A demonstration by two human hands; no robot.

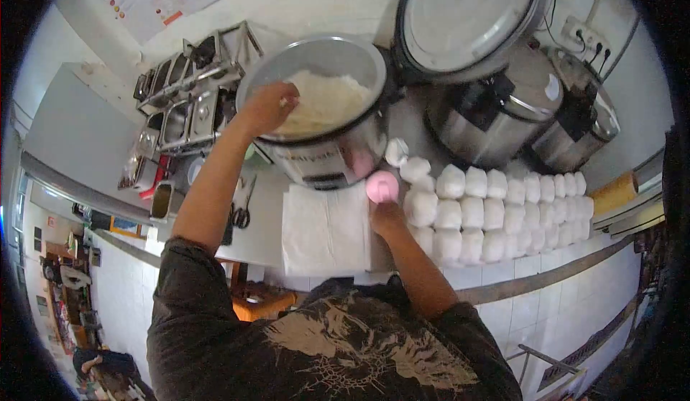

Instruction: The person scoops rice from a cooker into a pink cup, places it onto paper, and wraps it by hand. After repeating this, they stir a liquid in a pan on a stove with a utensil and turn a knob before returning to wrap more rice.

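Note:
My left hand (272,108) reaches over the near left rim of an open rice cooker (314,158) with white rice (327,101) inside. Its fingers are curled closed by the rice; what they hold, if anything, is hidden. Below the cooker, my right hand (389,218) grips a small round pink cup (382,186). To the left of that hand lies a stack of thin white wrapping sheets (325,230). Rows of rounded white wrapped portions (471,214) stand on its right, and a few more white ones (397,151) sit close to the cooker.
Two closed cookers (471,131) (575,139) stand at the back right, with a large raised lid (471,16) beside them. Metal trays in a rack (188,95) are at the back left. Scissors (243,210) lie on the counter left of the sheets.

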